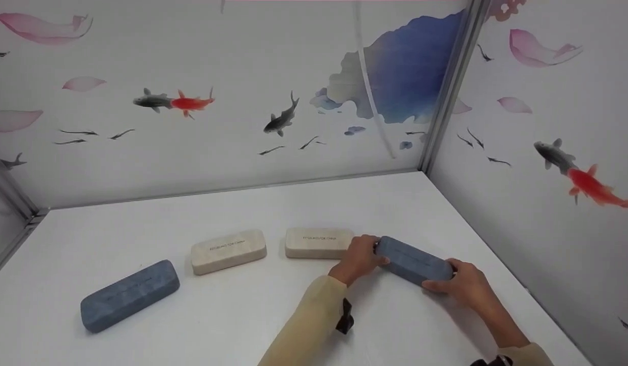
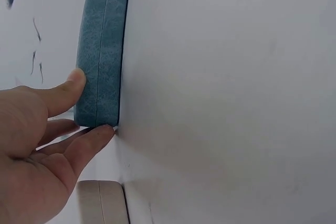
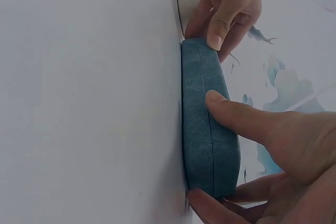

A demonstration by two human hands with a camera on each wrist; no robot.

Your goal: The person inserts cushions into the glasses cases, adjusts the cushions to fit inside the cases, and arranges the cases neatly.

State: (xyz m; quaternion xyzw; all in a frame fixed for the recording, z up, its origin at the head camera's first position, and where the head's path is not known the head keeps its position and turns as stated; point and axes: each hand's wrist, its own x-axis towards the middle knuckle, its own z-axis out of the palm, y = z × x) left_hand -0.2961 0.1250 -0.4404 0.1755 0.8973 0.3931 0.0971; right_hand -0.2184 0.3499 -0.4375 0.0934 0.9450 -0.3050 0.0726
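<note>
Both hands hold a blue glasses case (image 1: 413, 263) at the right of the table, one at each end. In the head view my left hand (image 1: 360, 258) grips its left end, thumb on the near side. My right hand (image 1: 465, 285) grips the right end. The left wrist view shows the left thumb on the side of the blue case (image 2: 101, 51) and fingers around its end. In the right wrist view, the right thumb presses the blue case's seam (image 3: 202, 114), with fingers behind the end. The case's long bottom edge lies along the tabletop.
A cream glasses case (image 1: 314, 246) with printed letters lies just left of my left hand. Another cream case (image 1: 230, 251) lies farther left, and a second blue case (image 1: 130, 295) at the table's left. Walls printed with fish (image 1: 280, 118) border the white table (image 1: 232, 325).
</note>
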